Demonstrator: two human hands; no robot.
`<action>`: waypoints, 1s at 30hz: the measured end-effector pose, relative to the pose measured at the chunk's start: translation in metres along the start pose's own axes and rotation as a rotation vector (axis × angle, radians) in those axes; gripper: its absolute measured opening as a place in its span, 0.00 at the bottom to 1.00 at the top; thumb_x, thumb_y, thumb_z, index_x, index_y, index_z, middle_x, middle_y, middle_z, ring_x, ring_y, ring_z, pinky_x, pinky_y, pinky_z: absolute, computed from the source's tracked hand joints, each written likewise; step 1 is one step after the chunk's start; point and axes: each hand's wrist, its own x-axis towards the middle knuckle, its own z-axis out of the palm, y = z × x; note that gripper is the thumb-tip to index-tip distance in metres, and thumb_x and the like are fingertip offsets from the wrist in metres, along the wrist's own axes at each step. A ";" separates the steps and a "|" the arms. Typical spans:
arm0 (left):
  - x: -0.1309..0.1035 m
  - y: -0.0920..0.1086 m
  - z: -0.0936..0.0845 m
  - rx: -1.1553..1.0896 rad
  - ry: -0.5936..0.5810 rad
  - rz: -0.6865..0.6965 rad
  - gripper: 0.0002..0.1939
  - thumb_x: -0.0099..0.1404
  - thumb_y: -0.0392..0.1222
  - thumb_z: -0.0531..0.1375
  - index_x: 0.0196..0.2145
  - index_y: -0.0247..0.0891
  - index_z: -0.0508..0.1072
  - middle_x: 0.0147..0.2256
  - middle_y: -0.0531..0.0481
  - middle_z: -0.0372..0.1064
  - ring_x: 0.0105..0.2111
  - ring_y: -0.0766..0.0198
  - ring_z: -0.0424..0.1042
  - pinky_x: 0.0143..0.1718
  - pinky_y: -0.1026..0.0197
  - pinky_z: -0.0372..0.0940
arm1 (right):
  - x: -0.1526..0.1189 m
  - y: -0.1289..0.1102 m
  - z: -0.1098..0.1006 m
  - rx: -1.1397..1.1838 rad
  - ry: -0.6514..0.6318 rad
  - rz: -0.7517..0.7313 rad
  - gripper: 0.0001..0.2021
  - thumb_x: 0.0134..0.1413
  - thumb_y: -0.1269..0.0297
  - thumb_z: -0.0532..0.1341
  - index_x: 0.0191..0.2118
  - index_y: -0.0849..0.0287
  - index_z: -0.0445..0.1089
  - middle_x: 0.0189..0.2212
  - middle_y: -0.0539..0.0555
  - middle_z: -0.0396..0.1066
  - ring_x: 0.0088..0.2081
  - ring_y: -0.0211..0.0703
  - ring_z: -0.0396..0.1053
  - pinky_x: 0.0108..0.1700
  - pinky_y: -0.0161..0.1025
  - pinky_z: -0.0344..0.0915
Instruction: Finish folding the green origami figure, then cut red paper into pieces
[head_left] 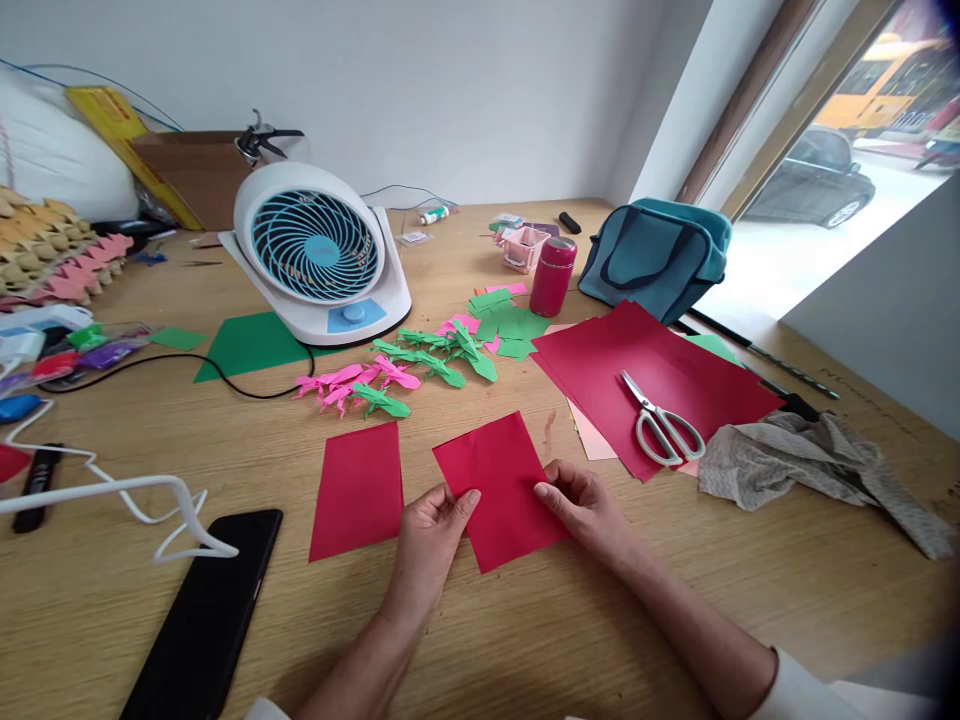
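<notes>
A red sheet of paper (504, 490) is held up between both hands, slightly tilted above the wooden table. My left hand (433, 535) pinches its left edge, thumb on top. At the right edge, my right hand (586, 510) grips it the same way, with its fingers curled behind. Left of it another red rectangle of paper (357, 490) lies flat. Scissors with white handles (664, 425) rest on large red sheets (585, 350) to the right. Behind the hands lie several folded pink paper pieces (349, 383) and green paper pieces (424, 358).
A white fan (319, 250) stands at the back left on a green sheet (240, 345). Farther right are a red flask (553, 278), a pink basket (523, 248) and a teal bag (656, 258). A grey cloth (795, 460) lies right; a black phone (206, 610) lies front left.
</notes>
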 end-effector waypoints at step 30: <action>0.001 -0.004 -0.008 0.120 -0.054 0.173 0.19 0.58 0.56 0.64 0.26 0.36 0.70 0.22 0.57 0.59 0.22 0.70 0.61 0.22 0.68 0.66 | 0.004 0.004 -0.004 -0.082 -0.083 -0.084 0.23 0.59 0.43 0.58 0.26 0.59 0.62 0.22 0.47 0.57 0.24 0.34 0.51 0.27 0.34 0.49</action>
